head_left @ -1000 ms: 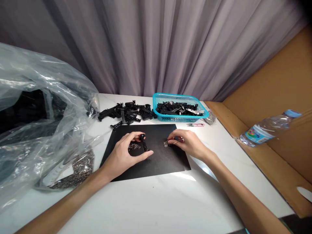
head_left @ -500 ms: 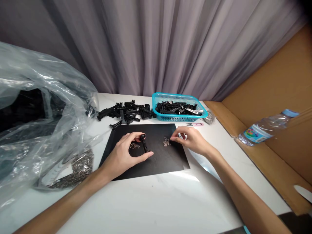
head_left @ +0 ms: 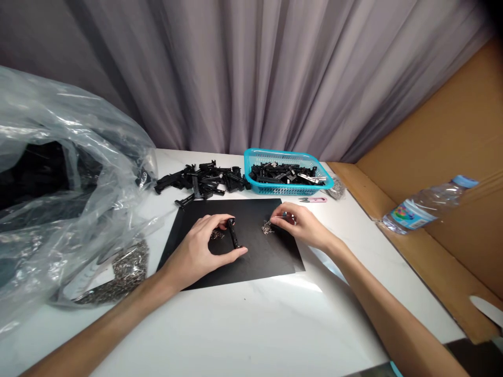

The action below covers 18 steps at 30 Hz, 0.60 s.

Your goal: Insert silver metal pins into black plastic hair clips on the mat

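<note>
My left hand [head_left: 204, 243] holds a slim black plastic part [head_left: 233, 234] by its two ends, between thumb and fingers, above a black mat [head_left: 243, 267]. Behind the fingers lies a partly covered small heap of tiny metal pieces [head_left: 217, 234]. At the mat's right side, my right hand [head_left: 296, 224] is closed in a pinch, its fingertips at a second heap of tiny metal pieces [head_left: 268, 228]. A thin light-coloured line shows by those fingers; what they grip is too small to make out.
Behind the mat are a pile of black parts [head_left: 204, 180], a blue basket [head_left: 288, 189] of similar parts and pink-handled snips [head_left: 314, 199]. Clear plastic bags [head_left: 78, 125] crowd the left, one with metal pieces [head_left: 126, 267]. A water bottle [head_left: 416, 213] leans by cardboard [head_left: 444, 141] at right.
My right hand has moved slightly left, its fingertips closer over the right heap of metal pieces. The left hand still holds the black part in nearly the same place.
</note>
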### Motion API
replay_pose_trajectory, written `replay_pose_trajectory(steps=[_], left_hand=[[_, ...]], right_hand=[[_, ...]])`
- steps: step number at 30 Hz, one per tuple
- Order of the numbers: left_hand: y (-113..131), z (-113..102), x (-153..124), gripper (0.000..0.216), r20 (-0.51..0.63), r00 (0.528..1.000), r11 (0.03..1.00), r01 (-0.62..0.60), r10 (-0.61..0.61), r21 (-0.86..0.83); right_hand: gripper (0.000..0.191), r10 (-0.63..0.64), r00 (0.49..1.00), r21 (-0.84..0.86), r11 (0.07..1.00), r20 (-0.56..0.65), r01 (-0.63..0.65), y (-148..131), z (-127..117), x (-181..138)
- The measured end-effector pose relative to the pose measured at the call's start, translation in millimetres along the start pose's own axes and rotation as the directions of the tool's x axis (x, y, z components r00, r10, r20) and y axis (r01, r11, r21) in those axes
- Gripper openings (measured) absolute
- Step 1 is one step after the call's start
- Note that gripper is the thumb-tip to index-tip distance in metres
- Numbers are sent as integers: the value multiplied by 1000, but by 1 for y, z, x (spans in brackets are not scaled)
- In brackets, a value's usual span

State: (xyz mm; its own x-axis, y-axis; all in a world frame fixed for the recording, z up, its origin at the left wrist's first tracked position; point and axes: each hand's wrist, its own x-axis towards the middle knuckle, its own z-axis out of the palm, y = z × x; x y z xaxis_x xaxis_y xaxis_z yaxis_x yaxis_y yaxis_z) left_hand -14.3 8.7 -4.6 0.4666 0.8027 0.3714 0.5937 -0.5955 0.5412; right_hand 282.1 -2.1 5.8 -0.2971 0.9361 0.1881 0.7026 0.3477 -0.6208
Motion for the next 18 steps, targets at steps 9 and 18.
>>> replay_pose_trajectory(steps=[9,18], left_hand=[[2,0,0,64,-1,1000,1000,-13,13,-4],[2,0,0,62,2,1000,1000,-24,24,-3]], right_hand=[[29,-95,994,-171,980,56,104,6,-3,-3],[45,-78,995,-99,992,61,84,-2,-6,-6]])
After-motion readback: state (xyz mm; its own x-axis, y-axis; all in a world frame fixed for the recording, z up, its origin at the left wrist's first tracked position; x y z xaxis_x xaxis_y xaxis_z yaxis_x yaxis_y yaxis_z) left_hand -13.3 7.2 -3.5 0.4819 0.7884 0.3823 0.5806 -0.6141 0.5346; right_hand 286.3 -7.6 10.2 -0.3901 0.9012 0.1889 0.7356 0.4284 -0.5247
